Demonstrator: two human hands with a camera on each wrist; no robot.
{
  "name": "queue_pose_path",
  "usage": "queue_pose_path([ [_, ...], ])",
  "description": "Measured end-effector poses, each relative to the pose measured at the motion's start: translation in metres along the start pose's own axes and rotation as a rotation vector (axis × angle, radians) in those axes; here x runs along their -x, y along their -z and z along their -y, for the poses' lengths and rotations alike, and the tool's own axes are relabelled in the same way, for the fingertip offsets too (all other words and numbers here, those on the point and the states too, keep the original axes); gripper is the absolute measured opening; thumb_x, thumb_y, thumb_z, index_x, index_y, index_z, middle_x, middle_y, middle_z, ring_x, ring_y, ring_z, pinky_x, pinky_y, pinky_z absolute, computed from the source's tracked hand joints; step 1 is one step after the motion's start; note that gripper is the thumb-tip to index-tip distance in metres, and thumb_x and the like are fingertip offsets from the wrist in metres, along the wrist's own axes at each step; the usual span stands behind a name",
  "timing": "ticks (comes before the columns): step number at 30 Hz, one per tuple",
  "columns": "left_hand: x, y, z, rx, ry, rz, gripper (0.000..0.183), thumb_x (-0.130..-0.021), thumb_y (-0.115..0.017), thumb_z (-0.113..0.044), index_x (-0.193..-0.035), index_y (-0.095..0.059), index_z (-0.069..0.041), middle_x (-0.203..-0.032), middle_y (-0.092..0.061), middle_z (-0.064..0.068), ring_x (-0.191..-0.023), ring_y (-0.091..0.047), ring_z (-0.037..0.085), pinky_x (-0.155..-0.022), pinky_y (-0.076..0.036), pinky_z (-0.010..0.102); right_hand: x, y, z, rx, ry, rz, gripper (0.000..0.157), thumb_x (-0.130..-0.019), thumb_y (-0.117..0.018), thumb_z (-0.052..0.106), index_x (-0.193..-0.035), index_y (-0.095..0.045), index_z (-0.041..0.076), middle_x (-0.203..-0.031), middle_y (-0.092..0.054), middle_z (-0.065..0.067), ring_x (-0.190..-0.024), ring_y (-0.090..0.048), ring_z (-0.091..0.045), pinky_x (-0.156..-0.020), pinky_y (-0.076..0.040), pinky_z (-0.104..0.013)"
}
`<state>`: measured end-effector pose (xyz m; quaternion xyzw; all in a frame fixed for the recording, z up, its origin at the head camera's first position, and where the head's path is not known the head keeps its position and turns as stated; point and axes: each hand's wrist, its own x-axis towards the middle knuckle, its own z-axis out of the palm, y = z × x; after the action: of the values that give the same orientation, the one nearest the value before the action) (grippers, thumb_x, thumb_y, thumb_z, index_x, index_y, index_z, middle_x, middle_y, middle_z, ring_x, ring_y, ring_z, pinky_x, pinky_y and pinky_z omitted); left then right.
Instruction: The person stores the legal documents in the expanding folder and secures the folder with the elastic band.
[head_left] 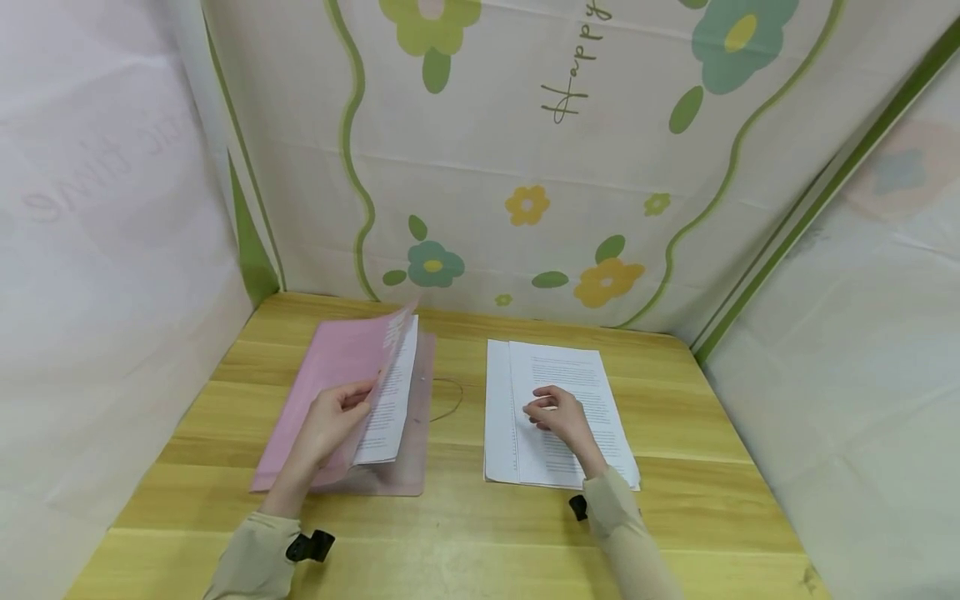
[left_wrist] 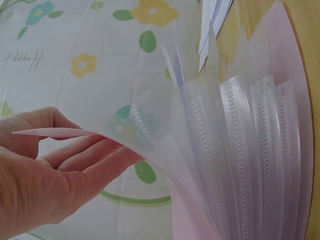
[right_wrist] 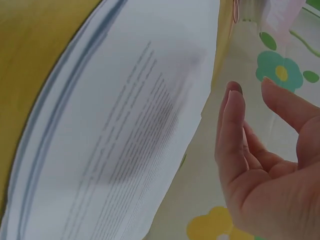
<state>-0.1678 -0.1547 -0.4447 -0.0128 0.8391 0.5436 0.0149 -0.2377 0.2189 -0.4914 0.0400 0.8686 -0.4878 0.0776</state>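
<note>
A pink folder [head_left: 339,358] lies at the left of the table, with its front cover lifted partway. My left hand [head_left: 330,427] pinches the free edge of that cover between thumb and fingers. Printed sheets [head_left: 390,417] show under the raised cover. In the left wrist view, several clear punched sleeves [left_wrist: 240,135] fan out inside the folder. To the right lies a stack of printed paper [head_left: 577,375], its top sheets shifted sideways from those beneath. Over this stack is my right hand [head_left: 562,417], fingers loosely bent and apart from the thumb, holding nothing.
A thin cord loop [head_left: 461,400] lies beside the folder's right edge on the wooden table [head_left: 450,533]. White flower-printed cloth [head_left: 465,158] hangs behind the table, and pale cloth walls stand along both sides. Each wrist wears a small black device [head_left: 311,547].
</note>
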Motion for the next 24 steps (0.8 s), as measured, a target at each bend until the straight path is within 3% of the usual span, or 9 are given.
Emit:
queue_pose_path([
  [6,0.001,0.0,0.001,-0.002,-0.009,-0.001,0.044,-0.094,-0.054,-0.003,-0.137,-0.053,0.007,-0.134,-0.06,0.028,-0.121,-0.061,0.038,-0.095,-0.052,0.035,0.004,0.018,-0.015,0.042,-0.011,-0.038,0.046,-0.087,-0.074,0.016,-0.126,-0.06,-0.003,-0.109,-0.071,-0.021,-0.087,-0.073,-0.027,-0.076,-0.06,-0.039],
  [16,-0.001,-0.001,0.002,-0.007,-0.008,-0.006,0.043,-0.095,-0.054,-0.004,-0.137,-0.054,0.005,-0.133,-0.062,0.026,-0.121,-0.062,0.036,-0.097,-0.051,0.037,0.011,0.048,-0.041,0.253,0.025,-0.121,0.043,-0.089,-0.072,0.02,-0.123,-0.062,-0.004,-0.107,-0.072,-0.021,-0.099,-0.069,-0.033,-0.077,-0.054,-0.032],
  [24,-0.002,0.0,0.004,-0.004,-0.014,-0.001,0.043,-0.094,-0.055,-0.003,-0.136,-0.054,0.008,-0.132,-0.062,0.028,-0.121,-0.061,0.037,-0.094,-0.052,0.032,0.015,0.063,-0.051,0.299,0.001,-0.141,0.045,-0.09,-0.07,0.02,-0.124,-0.059,-0.007,-0.114,-0.068,-0.026,-0.107,-0.066,-0.039,-0.09,-0.052,-0.045],
])
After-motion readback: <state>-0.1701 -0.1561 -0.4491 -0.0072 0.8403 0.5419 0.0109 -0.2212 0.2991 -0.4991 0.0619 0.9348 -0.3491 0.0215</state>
